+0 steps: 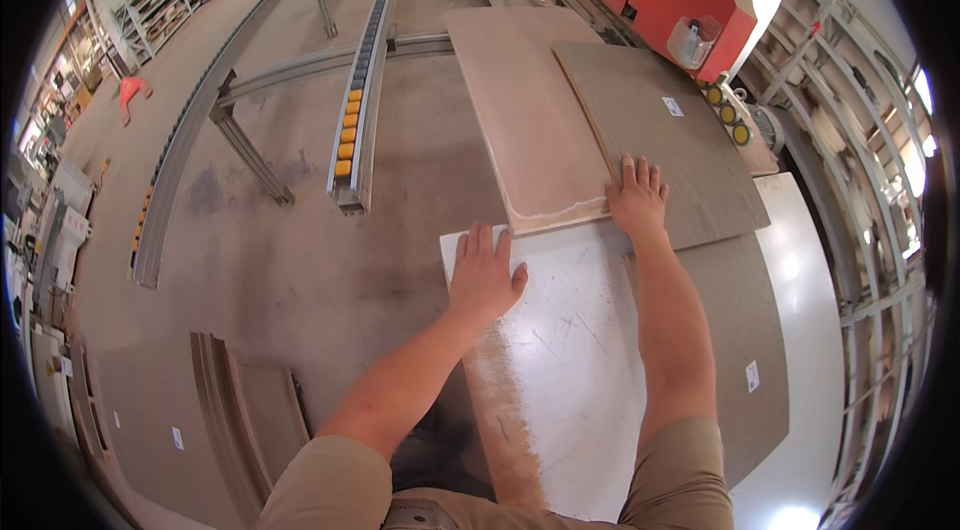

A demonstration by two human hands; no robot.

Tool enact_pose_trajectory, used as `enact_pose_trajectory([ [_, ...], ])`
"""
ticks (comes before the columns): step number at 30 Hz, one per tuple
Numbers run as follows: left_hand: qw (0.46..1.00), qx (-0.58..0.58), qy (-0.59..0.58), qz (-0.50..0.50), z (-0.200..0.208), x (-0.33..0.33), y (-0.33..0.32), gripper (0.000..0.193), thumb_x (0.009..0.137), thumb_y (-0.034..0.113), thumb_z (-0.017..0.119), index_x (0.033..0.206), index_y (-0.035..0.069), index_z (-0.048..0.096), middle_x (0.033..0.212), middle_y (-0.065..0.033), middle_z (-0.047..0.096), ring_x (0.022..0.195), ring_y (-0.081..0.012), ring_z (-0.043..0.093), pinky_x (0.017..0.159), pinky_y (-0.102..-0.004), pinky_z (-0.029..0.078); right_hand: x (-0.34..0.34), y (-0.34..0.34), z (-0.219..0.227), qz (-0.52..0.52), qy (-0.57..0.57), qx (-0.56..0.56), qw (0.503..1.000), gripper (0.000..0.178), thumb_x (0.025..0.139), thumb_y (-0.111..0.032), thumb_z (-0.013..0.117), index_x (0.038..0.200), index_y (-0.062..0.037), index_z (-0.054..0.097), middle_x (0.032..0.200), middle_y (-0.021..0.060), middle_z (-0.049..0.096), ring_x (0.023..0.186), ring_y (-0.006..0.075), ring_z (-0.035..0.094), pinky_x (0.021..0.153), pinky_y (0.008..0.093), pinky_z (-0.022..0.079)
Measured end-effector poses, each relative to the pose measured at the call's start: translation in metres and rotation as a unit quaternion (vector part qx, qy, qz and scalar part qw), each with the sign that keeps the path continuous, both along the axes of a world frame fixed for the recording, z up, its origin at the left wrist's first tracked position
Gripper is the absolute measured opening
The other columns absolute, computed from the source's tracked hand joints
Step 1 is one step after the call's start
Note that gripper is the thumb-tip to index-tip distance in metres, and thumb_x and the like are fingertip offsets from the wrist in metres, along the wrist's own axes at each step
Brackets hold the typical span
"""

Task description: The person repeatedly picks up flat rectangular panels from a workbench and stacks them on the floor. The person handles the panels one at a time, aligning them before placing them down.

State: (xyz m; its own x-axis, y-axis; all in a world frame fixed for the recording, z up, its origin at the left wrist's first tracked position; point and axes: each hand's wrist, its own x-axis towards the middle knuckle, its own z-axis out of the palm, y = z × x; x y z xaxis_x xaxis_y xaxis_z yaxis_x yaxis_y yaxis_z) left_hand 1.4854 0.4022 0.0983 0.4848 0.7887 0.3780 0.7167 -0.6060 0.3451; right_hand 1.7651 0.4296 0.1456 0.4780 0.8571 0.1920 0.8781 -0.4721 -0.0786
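Observation:
My left hand (pixel 485 275) lies palm down with fingers stretched on the far left part of a scratched white worktop (pixel 565 340). Its fingertips are beside the near left corner of a long pinkish board (pixel 530 120). Farther right, my right hand (pixel 637 200) rests flat with fingers apart. It covers the seam where the pinkish board meets a grey-brown panel (pixel 660 140) bearing a small white label. Another labelled grey-brown panel (pixel 725 330) lies nearer, right of my right forearm, partly under the first panel. Neither hand is closed around anything.
A red and white machine (pixel 690 5) stands at the far right, beyond the panels. Left of the boards run two rails, one a roller track (pixel 350 130) with yellow rollers. Grey-brown panels (pixel 150 420) stand at lower left. A metal rack (pixel 860 120) lines the right.

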Motion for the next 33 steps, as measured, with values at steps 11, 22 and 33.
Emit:
enact_pose_trajectory([
  [11, 0.999, 0.043, -0.032, 0.004, -0.005, -0.009, -0.008, 0.047, 0.081, 0.028, 0.064, 0.115, -0.004, 0.056, 0.123, -0.0245, 0.048, 0.124, -0.0381, 0.042, 0.106, -0.0487, 0.035, -0.022, -0.188, -0.014, -0.01, 0.0, -0.066, 0.998, 0.054, 0.1, -0.03, 0.038, 0.151, -0.0157, 0.03, 0.158, 0.0134, 0.026, 0.146, 0.0372, 0.023, 0.116, 0.0564, 0.02],
  [22, 0.997, 0.024, 0.067, 0.018, -0.026, -0.001, -0.003, 0.056, 0.086, 0.036, 0.061, 0.127, -0.003, 0.054, 0.136, -0.0257, 0.047, 0.131, -0.0381, 0.041, 0.111, -0.0479, 0.031, -0.064, -0.414, -0.024, -0.086, 0.009, -0.061, 0.994, 0.05, 0.098, -0.02, 0.044, 0.148, -0.0138, 0.038, 0.156, 0.0115, 0.031, 0.145, 0.0335, 0.025, 0.117, 0.0491, 0.022],
  [33, 0.996, 0.083, 0.017, -0.013, -0.022, -0.002, 0.004, 0.048, 0.085, 0.03, 0.063, 0.12, -0.003, 0.056, 0.129, -0.0245, 0.05, 0.127, -0.0392, 0.044, 0.107, -0.0478, 0.034, -0.074, -0.473, -0.013, -0.108, 0.024, -0.092, 0.99, 0.049, 0.095, -0.011, 0.045, 0.144, -0.0106, 0.044, 0.155, 0.0103, 0.035, 0.145, 0.0306, 0.026, 0.118, 0.046, 0.019],
])
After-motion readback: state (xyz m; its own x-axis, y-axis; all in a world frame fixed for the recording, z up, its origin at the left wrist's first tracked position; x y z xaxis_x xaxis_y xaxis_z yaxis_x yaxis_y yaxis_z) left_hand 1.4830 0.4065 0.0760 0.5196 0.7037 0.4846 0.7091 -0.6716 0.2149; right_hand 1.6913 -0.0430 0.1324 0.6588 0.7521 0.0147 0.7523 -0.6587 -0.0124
